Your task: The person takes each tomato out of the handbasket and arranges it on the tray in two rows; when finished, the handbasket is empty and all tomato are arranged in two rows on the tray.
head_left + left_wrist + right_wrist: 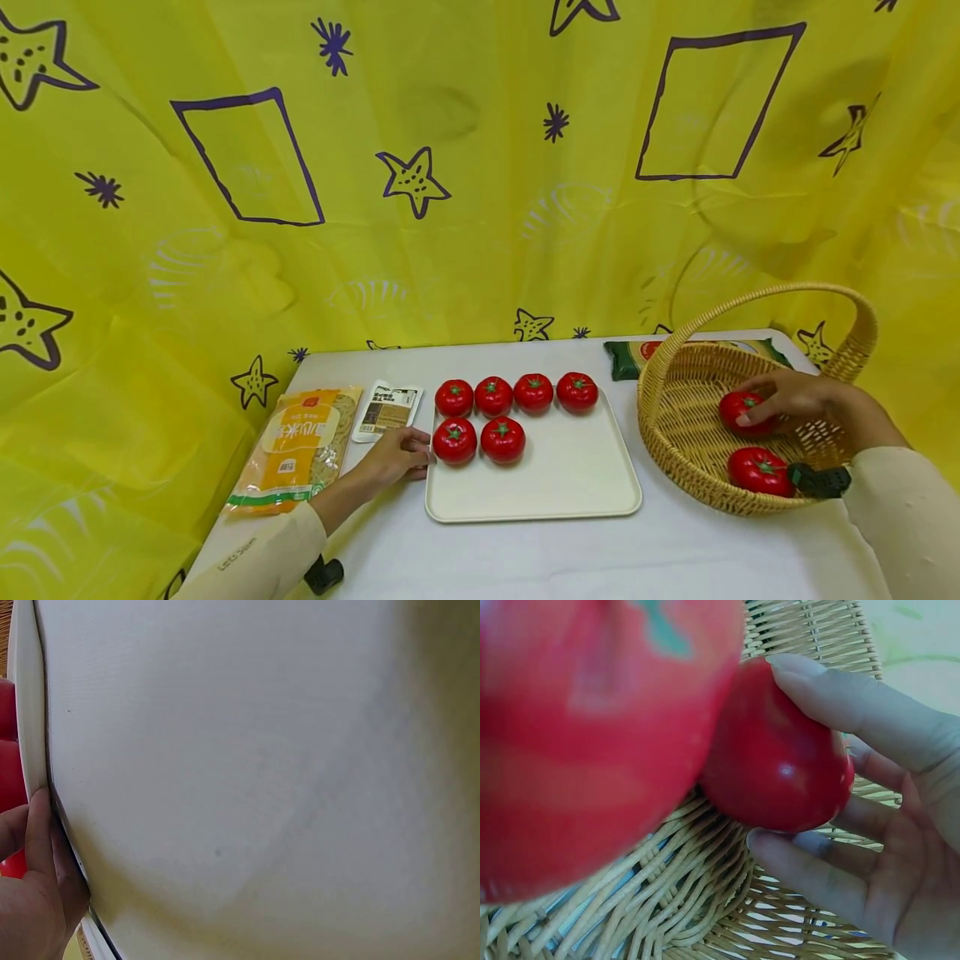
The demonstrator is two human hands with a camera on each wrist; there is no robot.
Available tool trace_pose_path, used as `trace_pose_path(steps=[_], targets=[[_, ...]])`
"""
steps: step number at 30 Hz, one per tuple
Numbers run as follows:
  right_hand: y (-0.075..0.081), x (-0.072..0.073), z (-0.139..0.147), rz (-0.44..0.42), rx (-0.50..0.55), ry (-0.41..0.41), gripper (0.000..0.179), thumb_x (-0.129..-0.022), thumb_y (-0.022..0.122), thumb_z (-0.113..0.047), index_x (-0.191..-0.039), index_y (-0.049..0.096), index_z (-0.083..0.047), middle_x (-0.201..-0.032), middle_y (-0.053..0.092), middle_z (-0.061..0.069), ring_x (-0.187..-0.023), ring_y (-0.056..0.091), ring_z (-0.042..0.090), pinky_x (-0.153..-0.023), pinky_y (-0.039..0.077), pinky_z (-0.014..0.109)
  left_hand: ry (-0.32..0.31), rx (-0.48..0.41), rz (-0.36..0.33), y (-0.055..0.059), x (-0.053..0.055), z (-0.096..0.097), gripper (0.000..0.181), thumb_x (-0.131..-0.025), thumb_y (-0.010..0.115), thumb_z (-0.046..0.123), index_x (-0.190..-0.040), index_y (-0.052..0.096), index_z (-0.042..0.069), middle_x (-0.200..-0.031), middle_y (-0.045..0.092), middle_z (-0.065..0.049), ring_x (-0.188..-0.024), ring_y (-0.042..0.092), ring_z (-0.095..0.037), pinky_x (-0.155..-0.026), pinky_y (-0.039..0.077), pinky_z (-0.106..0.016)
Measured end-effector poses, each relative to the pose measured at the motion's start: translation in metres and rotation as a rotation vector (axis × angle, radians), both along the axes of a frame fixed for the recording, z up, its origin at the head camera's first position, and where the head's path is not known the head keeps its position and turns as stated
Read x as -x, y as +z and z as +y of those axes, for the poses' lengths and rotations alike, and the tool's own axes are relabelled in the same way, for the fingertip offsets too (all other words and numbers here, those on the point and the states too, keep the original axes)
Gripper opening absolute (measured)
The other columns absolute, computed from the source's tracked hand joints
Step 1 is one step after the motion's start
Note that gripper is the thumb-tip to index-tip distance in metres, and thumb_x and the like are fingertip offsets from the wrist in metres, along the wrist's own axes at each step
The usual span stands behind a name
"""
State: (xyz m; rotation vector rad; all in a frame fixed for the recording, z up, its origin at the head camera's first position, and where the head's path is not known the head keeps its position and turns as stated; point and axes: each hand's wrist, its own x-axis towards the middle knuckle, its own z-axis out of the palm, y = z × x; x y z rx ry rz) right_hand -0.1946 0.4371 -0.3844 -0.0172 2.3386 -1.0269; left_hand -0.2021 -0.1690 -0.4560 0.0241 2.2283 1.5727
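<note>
In the head view, my right hand [802, 404] reaches into a wicker basket [675, 433] with a tall handle. Its thumb and fingers are curled round a red tomato [780, 757]. Another tomato [759, 469] lies in the basket nearer to me, looming large in the right wrist view. My left hand [397, 456] is at the left edge of a cream tray [562, 492]; the left wrist view shows its fingers [39, 840] gripping the rim. On the tray, several tomatoes [503, 440] form a full back row and a second row begun at the left.
Left of the tray lie an orange-and-clear food bag [300, 442] and a small white packet [387, 411]. A green packet [626, 360] lies behind the basket. A yellow patterned curtain [480, 250] hangs along the back of the white table [525, 558].
</note>
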Motion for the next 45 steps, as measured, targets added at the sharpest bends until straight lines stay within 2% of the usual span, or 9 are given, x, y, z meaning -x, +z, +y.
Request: trace_pose_path(steps=[12, 17, 22, 29, 34, 37, 42, 45], targets=[[-0.002, 0.002, 0.002, 0.051, 0.01, 0.054, 0.068, -0.093, 0.072, -0.021, -0.14, 0.039, 0.015, -0.124, 0.055, 0.026, -0.107, 0.059, 0.025, -0.084, 0.062, 0.039, 0.007, 0.01, 0.007, -0.001, 0.002, 0.002, 0.034, -0.092, 0.064, -0.005, -0.123, 0.054, -0.012, -0.096, 0.063, -0.013, -0.081, 0.066, -0.014, -0.075, 0.065, -0.033], [-0.002, 0.003, 0.004, 0.128, -0.03, 0.086, 0.066, -0.093, 0.071, -0.023, -0.141, 0.043, 0.012, -0.126, 0.057, 0.027, -0.109, 0.06, 0.028, -0.081, 0.059, 0.032, 0.007, 0.006, 0.011, -0.001, 0.002, 0.002, 0.034, -0.091, 0.065, -0.006, -0.123, 0.055, -0.013, -0.095, 0.064, -0.013, -0.081, 0.066, -0.014, -0.075, 0.064, -0.031], [0.002, 0.003, 0.004, 0.215, -0.076, 0.115, 0.063, -0.093, 0.071, -0.026, -0.141, 0.046, 0.006, -0.126, 0.06, 0.022, -0.107, 0.059, 0.023, -0.079, 0.057, 0.027, 0.009, -0.006, 0.019, 0.0, 0.002, 0.003, 0.034, -0.091, 0.065, -0.006, -0.122, 0.054, -0.014, -0.094, 0.064, -0.013, -0.081, 0.066, -0.013, -0.076, 0.064, -0.03], [0.008, -0.002, 0.002, 0.222, -0.026, 0.101, 0.062, -0.095, 0.068, -0.026, -0.144, 0.044, 0.004, -0.13, 0.057, 0.025, -0.108, 0.061, 0.023, -0.079, 0.058, 0.027, 0.029, 0.025, 0.023, 0.001, 0.0, 0.004, 0.034, -0.091, 0.065, -0.006, -0.122, 0.056, -0.012, -0.095, 0.064, -0.014, -0.08, 0.066, -0.014, -0.076, 0.064, -0.033], [0.011, -0.006, 0.001, 0.204, 0.05, 0.112, 0.058, -0.098, 0.064, -0.023, -0.144, 0.042, 0.004, -0.131, 0.056, 0.024, -0.105, 0.065, 0.01, -0.082, 0.06, 0.025, 0.034, 0.033, 0.022, 0.0, 0.0, 0.004, 0.034, -0.09, 0.066, -0.006, -0.123, 0.056, -0.012, -0.095, 0.064, -0.013, -0.08, 0.066, -0.013, -0.075, 0.064, -0.032], [0.012, -0.009, 0.002, 0.205, 0.107, 0.126, 0.053, -0.1, 0.061, -0.019, -0.143, 0.042, 0.005, -0.128, 0.058, 0.017, -0.101, 0.065, 0.003, -0.083, 0.062, 0.028, 0.034, 0.028, 0.019, 0.0, 0.0, 0.004, 0.035, -0.09, 0.067, -0.006, -0.122, 0.056, -0.012, -0.095, 0.063, -0.013, -0.079, 0.065, -0.013, -0.073, 0.064, -0.031], [0.013, -0.013, 0.003, 0.223, 0.169, 0.136, 0.045, -0.101, 0.058, -0.014, -0.143, 0.045, -0.001, -0.121, 0.063, 0.003, -0.103, 0.066, 0.004, -0.083, 0.062, 0.029, 0.033, 0.028, 0.016, -0.001, -0.001, 0.003, 0.035, -0.09, 0.066, -0.006, -0.123, 0.056, -0.012, -0.095, 0.064, -0.013, -0.079, 0.066, -0.013, -0.073, 0.064, -0.03], [0.016, -0.016, 0.001, 0.254, 0.173, 0.145, 0.043, -0.101, 0.056, -0.012, -0.143, 0.047, -0.004, -0.118, 0.066, -0.002, -0.102, 0.066, 0.006, -0.082, 0.062, 0.029, 0.038, 0.026, 0.017, -0.001, -0.001, 0.003, 0.034, -0.09, 0.065, -0.007, -0.122, 0.056, -0.012, -0.095, 0.064, -0.013, -0.08, 0.067, -0.013, -0.073, 0.064, -0.029]])
